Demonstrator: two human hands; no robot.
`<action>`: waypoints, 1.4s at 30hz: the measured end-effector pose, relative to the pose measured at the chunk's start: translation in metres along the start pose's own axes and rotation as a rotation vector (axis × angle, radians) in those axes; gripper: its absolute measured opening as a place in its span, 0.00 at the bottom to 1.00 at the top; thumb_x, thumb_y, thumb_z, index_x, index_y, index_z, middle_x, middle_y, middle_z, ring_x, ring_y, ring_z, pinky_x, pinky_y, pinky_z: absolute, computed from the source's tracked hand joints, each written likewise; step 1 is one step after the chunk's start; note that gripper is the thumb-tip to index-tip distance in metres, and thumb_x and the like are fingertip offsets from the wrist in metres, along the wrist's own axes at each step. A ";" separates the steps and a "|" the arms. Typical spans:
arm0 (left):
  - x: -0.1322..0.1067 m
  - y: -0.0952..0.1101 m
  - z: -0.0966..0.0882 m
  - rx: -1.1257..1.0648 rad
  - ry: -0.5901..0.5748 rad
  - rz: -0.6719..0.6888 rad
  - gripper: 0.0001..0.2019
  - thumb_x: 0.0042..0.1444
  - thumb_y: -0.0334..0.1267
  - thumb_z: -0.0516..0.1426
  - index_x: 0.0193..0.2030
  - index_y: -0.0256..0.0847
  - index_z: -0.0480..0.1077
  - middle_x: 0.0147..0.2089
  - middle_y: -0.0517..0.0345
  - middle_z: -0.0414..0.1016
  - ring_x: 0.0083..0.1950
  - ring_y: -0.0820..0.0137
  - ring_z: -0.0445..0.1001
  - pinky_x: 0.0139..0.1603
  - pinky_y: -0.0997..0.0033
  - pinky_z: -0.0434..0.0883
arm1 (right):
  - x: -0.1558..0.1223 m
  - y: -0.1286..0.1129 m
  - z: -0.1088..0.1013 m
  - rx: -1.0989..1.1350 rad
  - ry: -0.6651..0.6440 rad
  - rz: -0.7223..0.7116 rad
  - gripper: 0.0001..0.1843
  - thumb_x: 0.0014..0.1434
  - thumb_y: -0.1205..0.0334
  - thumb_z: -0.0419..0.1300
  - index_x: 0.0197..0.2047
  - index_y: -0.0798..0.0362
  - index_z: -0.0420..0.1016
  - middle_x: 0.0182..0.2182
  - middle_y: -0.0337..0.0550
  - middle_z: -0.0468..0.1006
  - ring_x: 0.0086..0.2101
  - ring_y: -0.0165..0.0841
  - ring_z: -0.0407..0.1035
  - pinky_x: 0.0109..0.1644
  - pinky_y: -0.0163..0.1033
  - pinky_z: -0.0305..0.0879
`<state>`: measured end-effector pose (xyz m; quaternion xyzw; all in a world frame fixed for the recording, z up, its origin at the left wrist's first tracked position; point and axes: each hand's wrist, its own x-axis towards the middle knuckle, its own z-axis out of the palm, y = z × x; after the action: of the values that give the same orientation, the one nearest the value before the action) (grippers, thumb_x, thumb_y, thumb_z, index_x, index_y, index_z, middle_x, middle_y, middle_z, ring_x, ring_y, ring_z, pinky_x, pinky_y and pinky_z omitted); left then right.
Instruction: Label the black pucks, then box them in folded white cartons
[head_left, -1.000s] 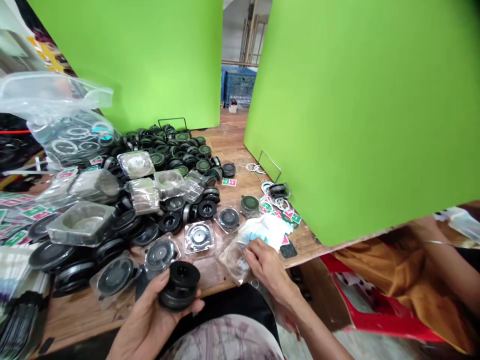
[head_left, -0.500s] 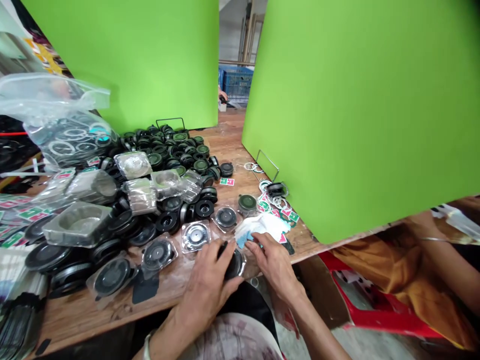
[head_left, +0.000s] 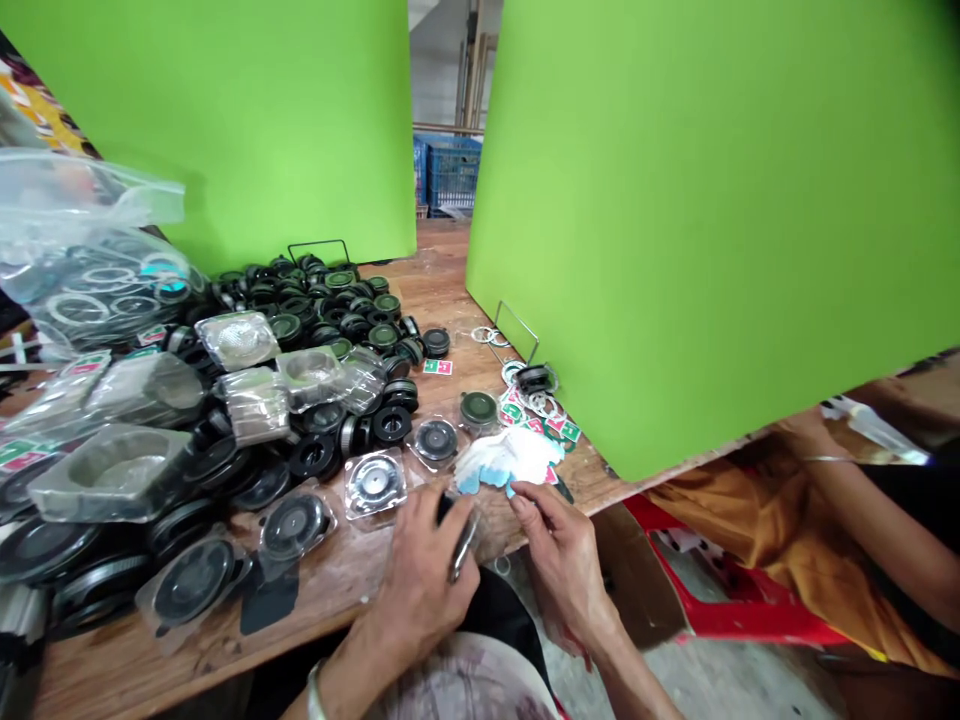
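My left hand (head_left: 431,560) is closed around a black round disc (head_left: 463,540) tilted on edge, with clear plastic showing beside it. My right hand (head_left: 559,545) has thumb and forefinger pinched at the blue edge of a crumpled white-and-blue cloth (head_left: 517,455). Left of the cloth, a black disc in a clear blister (head_left: 435,440) lies on the wooden table (head_left: 330,590). Closer to my left hand sits a clear blister with a silvery round centre (head_left: 375,482). More packed discs (head_left: 295,527) lie further left.
A heap of black round parts (head_left: 322,310) covers the table's back left, with clear trays (head_left: 109,475) on the near parts. White rings and green-red labels (head_left: 525,405) lie by the green panel (head_left: 697,230). A co-worker's arm (head_left: 862,510) is at right.
The disc in my left hand has tipped up onto its edge. My right fingers have drawn back from over the cloth to its near edge. The view has shifted slightly right.
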<state>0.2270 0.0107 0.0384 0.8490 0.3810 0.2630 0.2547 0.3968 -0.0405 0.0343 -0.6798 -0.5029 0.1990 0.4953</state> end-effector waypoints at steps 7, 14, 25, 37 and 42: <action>-0.014 0.011 -0.044 -1.330 0.091 -0.650 0.28 0.51 0.44 0.56 0.60 0.47 0.60 0.59 0.55 0.67 0.53 0.60 0.68 0.47 0.67 0.68 | -0.017 -0.053 0.034 0.735 -0.349 0.156 0.08 0.51 0.58 0.65 0.37 0.46 0.79 0.23 0.34 0.68 0.20 0.22 0.59 0.21 0.28 0.58; -0.023 0.014 -0.039 -1.443 0.296 -0.648 0.18 0.54 0.44 0.54 0.52 0.46 0.65 0.56 0.56 0.69 0.52 0.64 0.69 0.43 0.72 0.70 | -0.015 -0.063 0.056 0.899 -0.474 0.411 0.09 0.47 0.56 0.69 0.33 0.47 0.81 0.16 0.31 0.63 0.16 0.19 0.52 0.19 0.27 0.48; -0.026 0.006 -0.036 -1.429 0.280 -0.612 0.17 0.56 0.45 0.52 0.52 0.46 0.63 0.55 0.57 0.68 0.47 0.66 0.71 0.42 0.71 0.70 | -0.014 -0.061 0.058 0.733 -0.488 0.203 0.07 0.54 0.57 0.62 0.35 0.46 0.81 0.22 0.33 0.62 0.19 0.21 0.54 0.21 0.29 0.49; -0.056 -0.003 -0.029 -0.863 -0.146 -0.411 0.41 0.51 0.36 0.59 0.68 0.49 0.40 0.70 0.54 0.48 0.69 0.60 0.47 0.67 0.58 0.51 | -0.022 -0.062 0.041 0.127 -0.264 -0.219 0.07 0.58 0.68 0.56 0.30 0.55 0.74 0.23 0.38 0.68 0.25 0.26 0.62 0.28 0.31 0.56; -0.055 -0.005 -0.021 -0.900 -0.118 -0.421 0.35 0.46 0.25 0.54 0.63 0.48 0.53 0.65 0.56 0.57 0.66 0.63 0.54 0.67 0.63 0.52 | -0.031 -0.058 0.044 0.019 -0.358 -0.439 0.10 0.60 0.71 0.52 0.29 0.56 0.71 0.22 0.39 0.67 0.25 0.26 0.62 0.27 0.31 0.55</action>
<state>0.1793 -0.0246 0.0369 0.5729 0.3778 0.2959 0.6645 0.3219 -0.0471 0.0594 -0.5040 -0.7158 0.2083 0.4362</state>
